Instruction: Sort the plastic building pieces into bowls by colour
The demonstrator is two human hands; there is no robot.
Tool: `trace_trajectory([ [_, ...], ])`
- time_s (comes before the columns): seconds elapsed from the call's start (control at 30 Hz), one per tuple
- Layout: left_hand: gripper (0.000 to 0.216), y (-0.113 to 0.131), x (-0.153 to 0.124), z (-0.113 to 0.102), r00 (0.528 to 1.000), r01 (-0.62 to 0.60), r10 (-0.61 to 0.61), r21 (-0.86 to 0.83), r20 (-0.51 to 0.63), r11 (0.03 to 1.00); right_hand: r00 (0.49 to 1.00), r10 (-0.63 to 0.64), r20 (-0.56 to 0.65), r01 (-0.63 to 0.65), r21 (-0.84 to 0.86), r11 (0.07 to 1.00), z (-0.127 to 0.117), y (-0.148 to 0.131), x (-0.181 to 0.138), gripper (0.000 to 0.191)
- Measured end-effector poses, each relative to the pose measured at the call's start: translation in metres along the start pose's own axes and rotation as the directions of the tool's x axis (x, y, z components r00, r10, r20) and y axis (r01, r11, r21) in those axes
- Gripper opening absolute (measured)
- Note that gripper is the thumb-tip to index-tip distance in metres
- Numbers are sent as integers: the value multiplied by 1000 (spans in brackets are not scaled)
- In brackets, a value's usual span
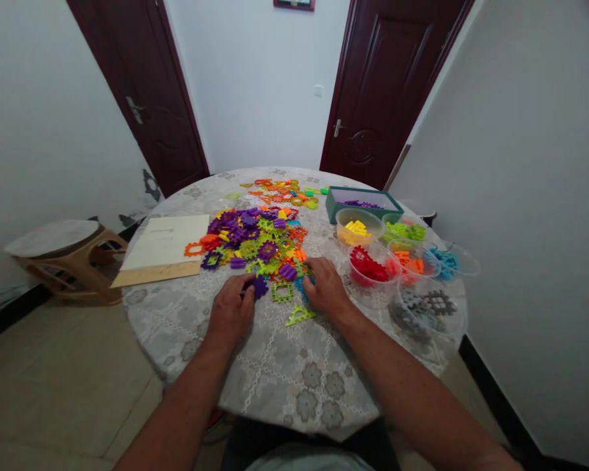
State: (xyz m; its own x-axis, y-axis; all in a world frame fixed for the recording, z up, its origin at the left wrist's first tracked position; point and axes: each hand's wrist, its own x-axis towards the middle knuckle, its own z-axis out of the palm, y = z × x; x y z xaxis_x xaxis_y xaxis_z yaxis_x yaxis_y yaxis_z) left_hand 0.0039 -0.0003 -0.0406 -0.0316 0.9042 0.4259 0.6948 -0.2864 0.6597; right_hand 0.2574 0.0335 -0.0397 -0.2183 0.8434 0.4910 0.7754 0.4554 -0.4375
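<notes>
A heap of colourful plastic building pieces [248,248], mostly purple, yellow-green and orange, lies in the middle of the round table. At the heap's near edge, my left hand [230,307] has its fingers and thumb closed on a purple building piece [260,287]. To the right, my right hand [326,284] is bent over the heap's edge, its thumb and fingers at a blue building piece [299,286] that they partly cover. Between the hands lie a square yellow-green frame piece [281,292] and, nearer me, a triangular yellow-green piece [300,316].
Clear bowls of sorted pieces stand on the right: yellow [356,229], red [370,265], orange [410,261], blue [444,263], green [405,231], grey [427,311]. Behind them sits a green box [331,206] with purple pieces. Left lies a paper sheet [169,239]; a stool [73,261] stands beyond.
</notes>
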Motion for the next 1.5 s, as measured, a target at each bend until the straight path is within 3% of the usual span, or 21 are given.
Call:
trace_trajectory([
  [0.1, 28, 1, -2, 2, 998, -29, 30, 10, -55, 1000, 988, -151, 42, 144, 144, 979, -7, -13, -5, 35],
  [0.2, 27, 3, -2, 2, 994, -8, 8, -4, -109, 1000, 956, -246, 160, 225, 139, 964, -8, -30, -11, 31],
  [0.33, 24, 7, -4, -2, 991, 33, -31, 14, -133, 999, 912, -252, 324, 277, -33, 960, -3, -40, -14, 25],
  [0.6, 23, 18, -13, -4, 999, -45, 48, -82, 23, 996, 895, -196, 402, 281, -164, 946, -2, -44, -11, 43],
  [0.8, 21, 19, -15, -5, 994, -26, 36, -101, 100, 995, 905, -195, 378, 240, -76, 968, -1, -33, -11, 48],
  [1.0, 42, 17, -14, -4, 980, 57, -11, -226, 200, 973, 909, -351, 226, 324, 148, 934, 1, -34, -14, 46],
  [1.1, 43, 19, -13, -5, 972, 121, -56, -284, 229, 951, 907, -381, 181, 347, 196, 917, 1, -40, -16, 48],
  [1.33, 30, 23, -11, -9, 928, 367, -284, -466, 239, 805, 958, -152, 242, 183, -111, 977, -6, -32, -13, 34],
  [1.5, 21, 18, -10, -7, 923, 376, -266, -501, 278, 779, 965, -121, 232, 148, -106, 983, -2, -28, -13, 38],
])
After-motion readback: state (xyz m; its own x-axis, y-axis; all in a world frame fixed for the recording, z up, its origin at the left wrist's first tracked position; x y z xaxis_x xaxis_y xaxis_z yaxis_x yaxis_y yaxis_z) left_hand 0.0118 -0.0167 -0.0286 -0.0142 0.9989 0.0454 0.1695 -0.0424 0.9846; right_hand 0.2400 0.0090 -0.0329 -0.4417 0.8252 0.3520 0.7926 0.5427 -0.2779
